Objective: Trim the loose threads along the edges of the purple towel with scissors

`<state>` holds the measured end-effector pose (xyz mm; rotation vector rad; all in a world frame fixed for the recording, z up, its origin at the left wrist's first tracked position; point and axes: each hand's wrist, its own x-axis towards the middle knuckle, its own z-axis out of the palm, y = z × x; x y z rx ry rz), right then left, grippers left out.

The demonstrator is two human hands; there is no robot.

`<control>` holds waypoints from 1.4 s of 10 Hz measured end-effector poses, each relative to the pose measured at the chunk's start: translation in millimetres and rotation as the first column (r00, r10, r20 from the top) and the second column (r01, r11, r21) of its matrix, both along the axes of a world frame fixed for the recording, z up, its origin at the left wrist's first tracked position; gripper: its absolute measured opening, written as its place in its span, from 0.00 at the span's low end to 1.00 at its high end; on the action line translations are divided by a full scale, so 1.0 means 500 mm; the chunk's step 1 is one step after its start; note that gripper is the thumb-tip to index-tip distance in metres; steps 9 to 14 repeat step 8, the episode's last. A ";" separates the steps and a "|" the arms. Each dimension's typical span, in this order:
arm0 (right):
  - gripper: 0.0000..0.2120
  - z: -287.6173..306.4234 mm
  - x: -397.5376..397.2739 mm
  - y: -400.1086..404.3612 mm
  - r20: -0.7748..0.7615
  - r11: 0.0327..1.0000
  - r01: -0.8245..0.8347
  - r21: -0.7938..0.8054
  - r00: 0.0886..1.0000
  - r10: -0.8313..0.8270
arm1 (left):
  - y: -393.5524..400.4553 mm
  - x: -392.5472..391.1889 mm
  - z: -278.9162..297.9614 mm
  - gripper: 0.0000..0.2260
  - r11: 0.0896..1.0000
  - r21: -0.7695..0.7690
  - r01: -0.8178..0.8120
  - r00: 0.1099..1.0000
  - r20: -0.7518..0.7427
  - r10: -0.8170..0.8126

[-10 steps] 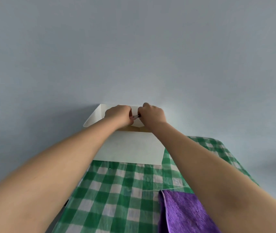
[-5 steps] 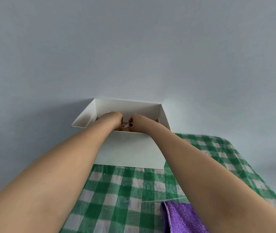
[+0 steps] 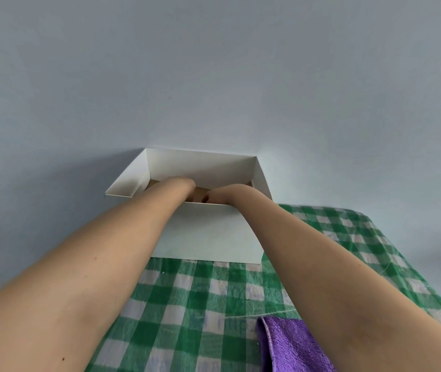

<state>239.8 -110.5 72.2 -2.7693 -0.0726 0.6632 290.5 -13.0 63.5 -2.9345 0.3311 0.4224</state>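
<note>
The purple towel (image 3: 294, 347) lies on the green checked tablecloth at the bottom right, partly under my right forearm. Both my arms reach forward into an open white cardboard box (image 3: 208, 232) at the back of the table. My left hand (image 3: 183, 185) and my right hand (image 3: 218, 195) are down inside the box, close together. The box's front wall hides their fingers. No scissors can be seen in this view.
The green and white checked tablecloth (image 3: 187, 304) covers the table, whose right edge runs diagonally at the right. The box stands against a plain pale blue wall (image 3: 214, 76), with a side flap (image 3: 127, 181) folded out to the left.
Both hands, which held a small dark-and-silver object between them above the box, have sunk down into the box. The camera has tilted down slightly.
</note>
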 end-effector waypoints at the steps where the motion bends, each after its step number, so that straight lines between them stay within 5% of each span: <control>1: 0.19 -0.001 0.003 0.001 -0.046 1.000 0.016 -0.014 0.999 -0.017 | 0.001 0.000 -0.001 0.14 1.000 0.015 0.012 1.000 -0.018 -0.012; 6: 0.18 0.013 -0.025 0.004 0.014 1.000 0.005 0.001 1.000 -0.005 | 0.003 -0.004 -0.008 0.11 0.999 -0.014 0.047 0.997 0.067 -0.046; 8: 0.10 0.018 -0.018 -0.010 0.309 0.986 0.134 -0.102 0.946 -0.097 | -0.022 -0.040 0.050 0.06 0.991 -0.108 0.081 0.965 0.256 -0.051; 14: 0.10 0.018 -0.018 -0.010 0.309 0.986 0.134 -0.102 0.946 -0.097 | -0.022 -0.040 0.050 0.06 0.991 -0.108 0.081 0.965 0.256 -0.051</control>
